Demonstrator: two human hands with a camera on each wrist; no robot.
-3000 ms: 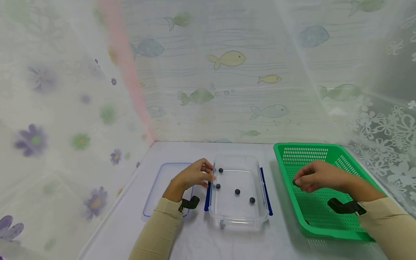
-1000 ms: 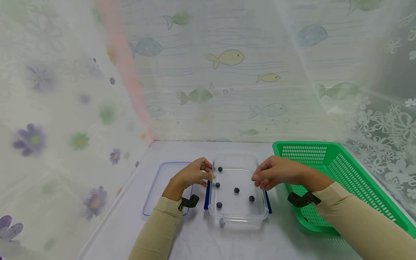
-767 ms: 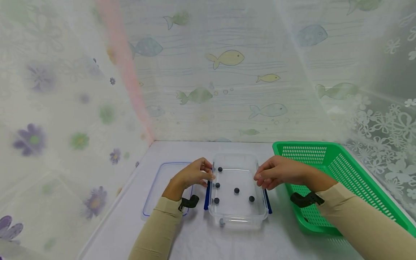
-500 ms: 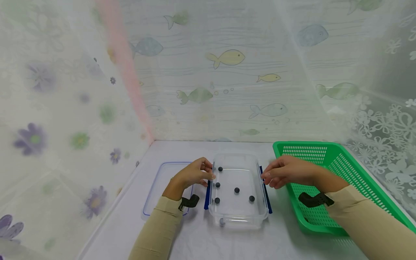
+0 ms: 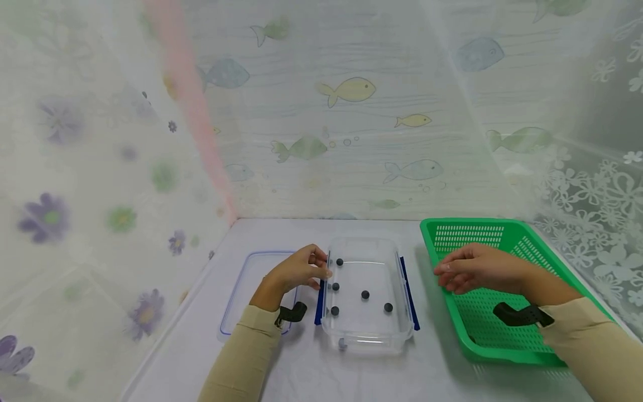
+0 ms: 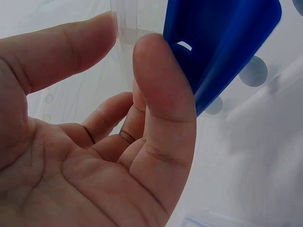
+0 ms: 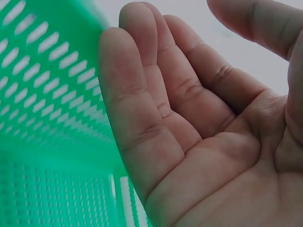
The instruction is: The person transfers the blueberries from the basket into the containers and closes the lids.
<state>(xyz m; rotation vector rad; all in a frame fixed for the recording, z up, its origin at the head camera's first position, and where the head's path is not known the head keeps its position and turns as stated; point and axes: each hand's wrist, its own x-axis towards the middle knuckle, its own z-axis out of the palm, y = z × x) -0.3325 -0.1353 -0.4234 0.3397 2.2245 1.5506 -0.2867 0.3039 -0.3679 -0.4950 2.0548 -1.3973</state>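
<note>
A clear plastic food container point(image 5: 369, 329) with blue side clips lies without its lid on the white table. Several small dark balls point(image 5: 365, 295) are spread over its floor, most along the left wall. My left hand point(image 5: 300, 272) holds the container's left wall between thumb and fingers, beside the blue clip point(image 6: 218, 42). Over the left rim of the green basket point(image 5: 459, 329) hovers my right hand point(image 5: 477, 269). Its palm shows nothing in the right wrist view, and its fingers are loosely bent. A small dark ball point(image 5: 472, 339) is partly visible at the basket's lower left.
A clear lid point(image 5: 241, 296) with a blue seal lies left of the container, partly under my left arm. Translucent patterned curtains point(image 5: 321, 111) close off the back and sides of the white table point(image 5: 306, 374).
My right hand has carried a ball from the basket, let it go in the container and moved back right to the basket. That ball rolled to the left wall. My left hand stayed.
</note>
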